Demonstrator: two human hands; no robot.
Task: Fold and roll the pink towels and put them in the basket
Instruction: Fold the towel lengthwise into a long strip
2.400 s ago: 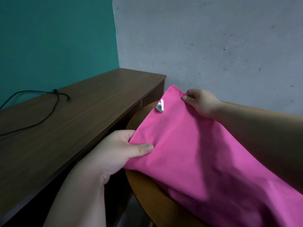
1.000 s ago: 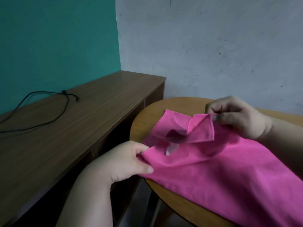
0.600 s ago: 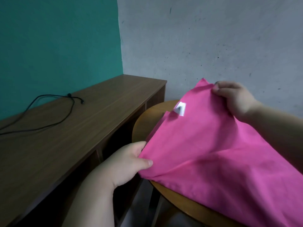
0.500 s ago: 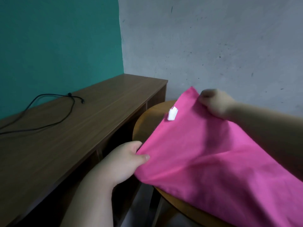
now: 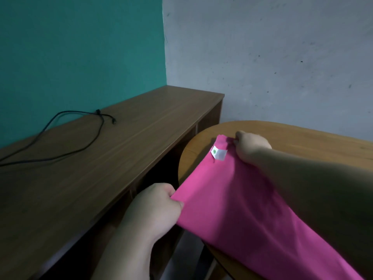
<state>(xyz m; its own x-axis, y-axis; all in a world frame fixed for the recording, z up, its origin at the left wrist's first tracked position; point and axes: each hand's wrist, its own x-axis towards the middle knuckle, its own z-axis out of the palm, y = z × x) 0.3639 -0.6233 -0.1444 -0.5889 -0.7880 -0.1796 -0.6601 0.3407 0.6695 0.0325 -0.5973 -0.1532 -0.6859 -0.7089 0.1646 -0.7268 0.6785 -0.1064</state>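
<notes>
from the head camera, your left hand [image 5: 155, 207] pinches the near corner of the pink towel [image 5: 232, 199], thumb over the hem, just off the rim of the round table [image 5: 302, 138]. your right hand [image 5: 250, 146] grips the far corner, fingers curled into the cloth, low over the tabletop beside the white label [image 5: 219, 153]. the towel stretches between your hands and trails off to the lower right across the table. i cannot tell whether it is doubled. it looks thin, light and limp, so it will likely sag and crease wherever it goes slack. take it by the corners and hold the edge taut as you lay it flat. no basket shows. a long desk [image 5: 101, 168] with a black cable [image 5: 70, 136] stands to your left.
</notes>
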